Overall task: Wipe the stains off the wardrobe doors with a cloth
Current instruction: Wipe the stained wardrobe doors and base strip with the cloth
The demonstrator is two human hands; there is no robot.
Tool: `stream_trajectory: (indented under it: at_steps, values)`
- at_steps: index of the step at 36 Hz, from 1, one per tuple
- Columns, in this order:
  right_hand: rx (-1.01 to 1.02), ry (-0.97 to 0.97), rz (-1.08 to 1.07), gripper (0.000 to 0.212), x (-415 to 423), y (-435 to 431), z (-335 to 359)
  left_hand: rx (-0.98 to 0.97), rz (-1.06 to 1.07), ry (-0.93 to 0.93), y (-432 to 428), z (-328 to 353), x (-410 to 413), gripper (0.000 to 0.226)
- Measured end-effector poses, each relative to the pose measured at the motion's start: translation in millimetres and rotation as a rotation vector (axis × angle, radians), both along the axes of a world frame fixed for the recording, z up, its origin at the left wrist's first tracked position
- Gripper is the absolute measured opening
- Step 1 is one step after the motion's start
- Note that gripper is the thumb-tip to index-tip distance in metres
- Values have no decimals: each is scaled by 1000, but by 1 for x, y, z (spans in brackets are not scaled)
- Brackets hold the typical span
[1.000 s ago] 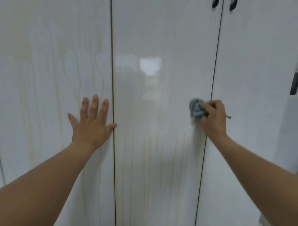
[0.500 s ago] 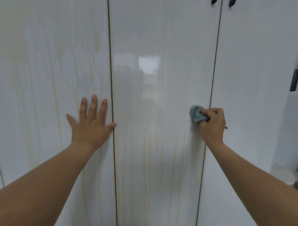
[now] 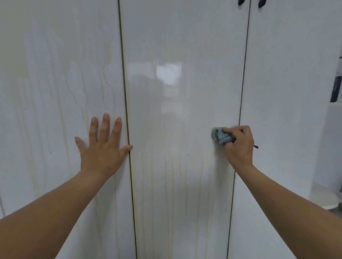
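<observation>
Compared with a second ago, the right hand (image 3: 240,146) has slid a bit lower down the middle door (image 3: 181,92). Its grip is curled tight round the balled-up grey cloth (image 3: 220,135), which is pressed on the panel just left of the seam with the right door (image 3: 286,92). The left hand (image 3: 100,147) hasn't budged: flat, fingers spread, on the left door (image 3: 55,83), thumb tip over the other seam. Yellowish drip streaks (image 3: 185,184) run below the cloth and all over the left door. There's lots of bare panel above and left of the cloth, and two black handles (image 3: 240,2) sit at the top edge.
</observation>
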State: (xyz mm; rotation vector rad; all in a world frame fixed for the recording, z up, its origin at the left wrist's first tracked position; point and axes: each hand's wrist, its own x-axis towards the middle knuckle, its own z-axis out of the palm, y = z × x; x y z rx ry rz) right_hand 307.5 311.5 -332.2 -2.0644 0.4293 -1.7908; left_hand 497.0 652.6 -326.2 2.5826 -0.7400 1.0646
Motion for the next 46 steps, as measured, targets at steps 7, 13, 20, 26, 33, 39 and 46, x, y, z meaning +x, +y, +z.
stream_trajectory:
  at_steps: [7, 13, 20, 26, 33, 39, 46]
  values:
    - [-79, 93, -16, 31, 3, 0, -82, -12, 5, -30, -3, -8, 6, 87]
    - [-246, 291, 31, 30, -12, -11, -144, -46, -24, -71, -5, -10, 12, 87]
    - [-51, -9, 8, 40, 8, -5, -59, -66, -30, -89, -5, -9, 10, 87]
    - [-48, 40, -44, 30, 3, 0, -147, -80, -65, -86, -1, -15, 0, 88]
    - [82, 225, 30, 37, -17, -3, -212, 1, -42, 47, 23, -93, -5, 107]
    - [124, -66, 0, 44, -11, -4, -141, 168, 30, 240, 18, -101, -16, 155]
    - [-23, 67, -71, 35, -5, -12, -206, 136, 60, 268, 14, -99, -26, 165]
